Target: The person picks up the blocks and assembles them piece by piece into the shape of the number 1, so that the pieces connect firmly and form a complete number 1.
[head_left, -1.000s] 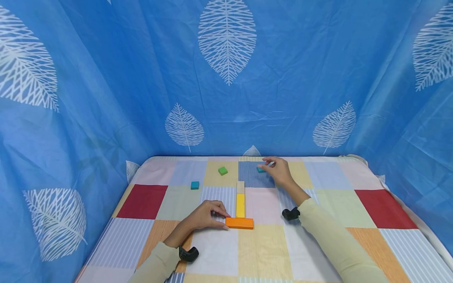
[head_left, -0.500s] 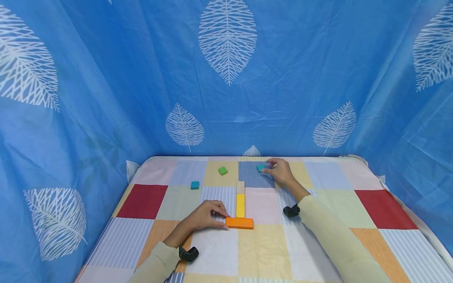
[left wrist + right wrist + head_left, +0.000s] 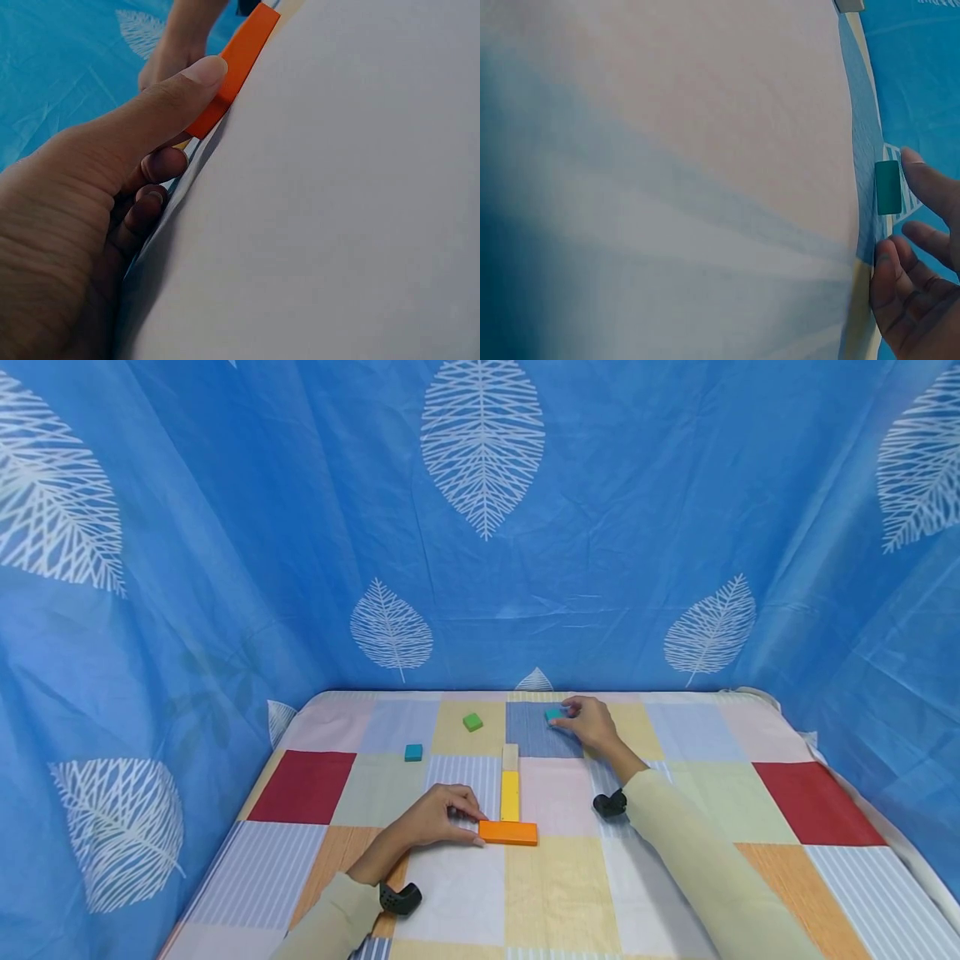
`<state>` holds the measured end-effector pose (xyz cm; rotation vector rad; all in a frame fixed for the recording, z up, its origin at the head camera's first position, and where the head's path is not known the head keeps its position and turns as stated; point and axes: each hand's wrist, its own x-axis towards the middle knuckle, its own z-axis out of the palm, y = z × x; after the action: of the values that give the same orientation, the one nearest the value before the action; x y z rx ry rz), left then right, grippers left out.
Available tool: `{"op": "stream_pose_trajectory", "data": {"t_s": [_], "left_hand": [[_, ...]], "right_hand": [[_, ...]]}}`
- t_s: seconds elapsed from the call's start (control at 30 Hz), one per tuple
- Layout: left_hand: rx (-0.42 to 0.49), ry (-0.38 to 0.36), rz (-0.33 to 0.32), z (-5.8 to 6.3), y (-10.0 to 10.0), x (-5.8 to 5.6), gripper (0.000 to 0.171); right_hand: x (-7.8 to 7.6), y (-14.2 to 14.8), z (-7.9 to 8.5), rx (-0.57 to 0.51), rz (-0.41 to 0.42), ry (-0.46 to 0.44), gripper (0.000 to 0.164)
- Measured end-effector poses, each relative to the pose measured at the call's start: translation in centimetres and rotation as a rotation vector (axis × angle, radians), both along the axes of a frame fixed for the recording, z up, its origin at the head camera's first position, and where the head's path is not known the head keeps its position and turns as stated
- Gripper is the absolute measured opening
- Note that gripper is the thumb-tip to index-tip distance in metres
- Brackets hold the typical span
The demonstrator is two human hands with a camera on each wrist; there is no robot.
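An orange block (image 3: pixel 507 833) lies crosswise at the near end of a yellow block (image 3: pixel 510 795), which meets a pale wooden block (image 3: pixel 510 757) at its far end. The left hand (image 3: pixel 441 815) pinches the orange block's left end between thumb and fingers; in the left wrist view the thumb (image 3: pixel 176 97) lies along its side. At the back, the right hand (image 3: pixel 591 724) is beside a teal block (image 3: pixel 553 716), thumb and index finger parted at its right side. In the right wrist view the teal block (image 3: pixel 888 187) shows whole, just past the thumb tip.
A green block (image 3: pixel 472 722) and another teal block (image 3: pixel 413 752) lie on the left half of the patchwork cloth (image 3: pixel 562 893). Blue leaf-print curtains (image 3: pixel 600 527) stand close behind and on both sides of the table.
The right hand has drawn slightly right from its teal block, leaving more of the block visible, then edged back towards it. The left hand and orange block stay put.
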<state>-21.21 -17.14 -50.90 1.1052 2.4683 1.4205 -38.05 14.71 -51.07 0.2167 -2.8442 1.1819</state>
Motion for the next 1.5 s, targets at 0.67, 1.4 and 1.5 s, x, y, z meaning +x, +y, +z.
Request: {"op": "stream_pose_trajectory", "data": {"t_s": [0.67,1.4,1.5], "left_hand": [[-0.019,-0.007,-0.008,-3.0,-0.8,-1.7,0.028],[-0.028,-0.022,0.008,-0.6,-0.2,-0.3,0.026],[-0.033,-0.028,0.015,0.2,-0.1,0.0,0.026]], "right_hand": [[-0.1,-0.5,0.2,0.092,0.008,-0.008,0.048],[0.3,-1.8,0.5,0.003,0.126,0.050,0.042],[0.4,-2.2,0.5,0.000,0.136,0.059,0.042]]}}
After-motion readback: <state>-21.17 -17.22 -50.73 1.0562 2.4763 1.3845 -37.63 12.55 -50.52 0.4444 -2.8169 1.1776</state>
